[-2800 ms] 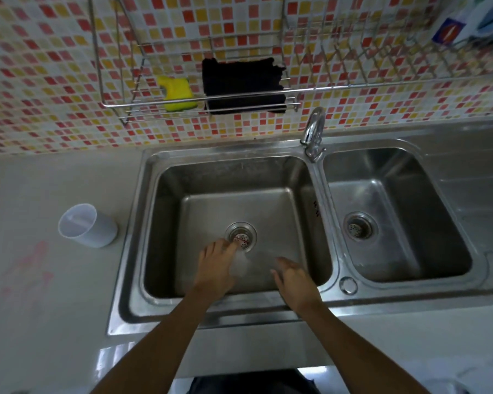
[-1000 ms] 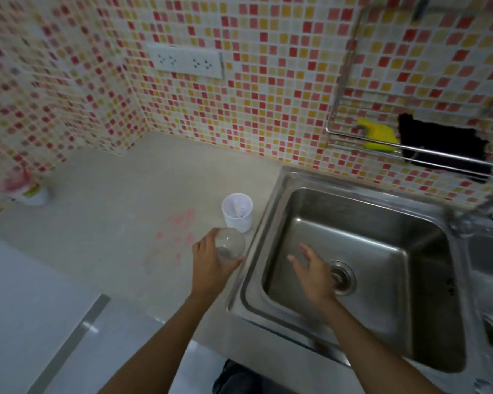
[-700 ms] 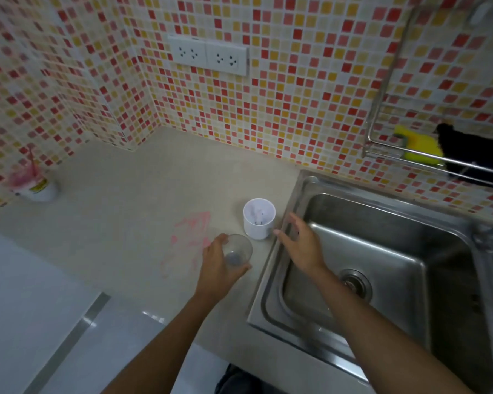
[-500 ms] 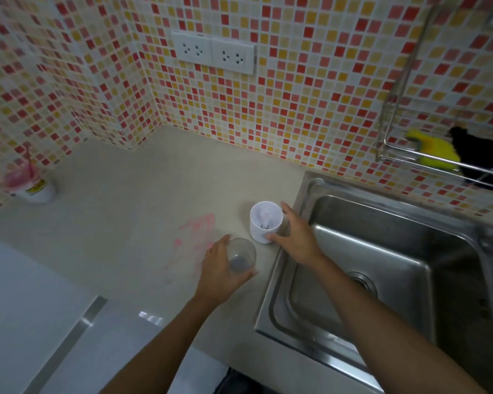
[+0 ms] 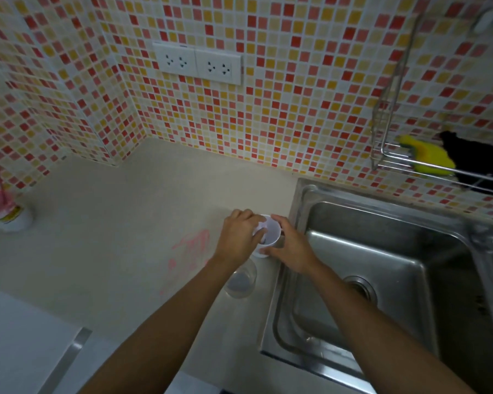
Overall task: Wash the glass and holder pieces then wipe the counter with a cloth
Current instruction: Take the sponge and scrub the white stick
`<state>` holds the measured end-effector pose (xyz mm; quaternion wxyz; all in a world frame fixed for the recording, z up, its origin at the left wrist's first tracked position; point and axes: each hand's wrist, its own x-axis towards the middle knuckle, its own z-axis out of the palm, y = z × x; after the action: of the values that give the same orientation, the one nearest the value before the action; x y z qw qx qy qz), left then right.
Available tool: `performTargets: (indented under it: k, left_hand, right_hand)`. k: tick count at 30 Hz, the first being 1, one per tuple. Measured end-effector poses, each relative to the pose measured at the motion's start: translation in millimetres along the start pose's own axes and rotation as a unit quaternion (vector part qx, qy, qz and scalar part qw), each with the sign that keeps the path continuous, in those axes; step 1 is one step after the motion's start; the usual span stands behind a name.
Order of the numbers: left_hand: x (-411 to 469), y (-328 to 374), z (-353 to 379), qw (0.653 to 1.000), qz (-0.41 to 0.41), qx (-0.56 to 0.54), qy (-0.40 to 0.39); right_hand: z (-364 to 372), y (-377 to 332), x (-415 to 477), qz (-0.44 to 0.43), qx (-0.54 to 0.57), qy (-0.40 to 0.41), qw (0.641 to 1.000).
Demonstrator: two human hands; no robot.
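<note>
Far left: a pink-topped bottle (image 5: 7, 211) is stood on the tabletop (image 5: 111, 237), well apart from the work. No risk is seen there.

A pink smear (image 5: 191, 245) is noted on the tabletop just left of the hands, not yet wiped. It could be spread by a wet forearm or a dragged base.

The left hand (image 5: 238, 237) is curled over the rim of the white holder (image 5: 269, 234). Whether the rim or an inner piece is pinched cannot be told.

The glass (image 5: 239, 281) is stood upright on the tabletop, gripped by nothing, right under the left forearm and near the sink edge. The main hazard is judged to be here. If that arm is lowered or swung toward the basin, the glass could be clipped, tipped and broken.

The holder is kept between both hands, just beside the sink rim. Whether it is lifted or resting cannot be told.

The right hand (image 5: 292, 248) is wrapped round the holder's sink-side wall. If an inner piece is pulled hard, the holder could be jerked loose or the piece dropped. Wet plastic is likely slick.

The sink (image 5: 396, 251) would be a hard steel landing for anything let slip.

Far right, a yellow sponge (image 5: 424, 156) and a black cloth (image 5: 475, 157) are held in the wall rack (image 5: 387, 115), untouched. A reach across the basin will be needed for the wipe.
</note>
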<state>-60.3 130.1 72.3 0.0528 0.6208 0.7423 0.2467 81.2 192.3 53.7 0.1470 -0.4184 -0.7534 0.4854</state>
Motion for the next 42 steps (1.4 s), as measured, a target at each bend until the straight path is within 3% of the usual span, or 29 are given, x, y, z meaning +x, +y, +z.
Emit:
performTargets:
  k: [8,16,24,28,35,38,42]
  left_hand:
    - [8,-4,4,0.998,0.043,0.021,-0.028]
    - [4,2,-1,0.987,0.147,0.041,0.049]
    - [27,11,-17,0.994,0.064,-0.053,0.076]
    - [34,18,-26,0.991,0.045,-0.092,0.087]
    - [51,66,-33,0.980,0.023,-0.180,0.078]
    - [60,85,-34,0.971,0.001,-0.227,0.073]
    - [67,105,-29,0.967,-0.023,-0.248,0.044]
  right_hand:
    - [0,3,1,-0.002,0.008,0.019,1.000]
    - [3,-1,-2,0.005,0.003,0.031,1.000]
    - [-12,-1,2,0.020,-0.084,-0.010,0.996]
    - [-70,-28,-14,-0.042,-0.154,0.133,0.978]
    - [-202,-93,-50,-0.151,-0.153,0.396,0.893]
    - [-246,-81,-38,-0.133,-0.185,0.420,0.878]
    - [-282,-53,-13,0.001,-0.213,0.341,0.916]
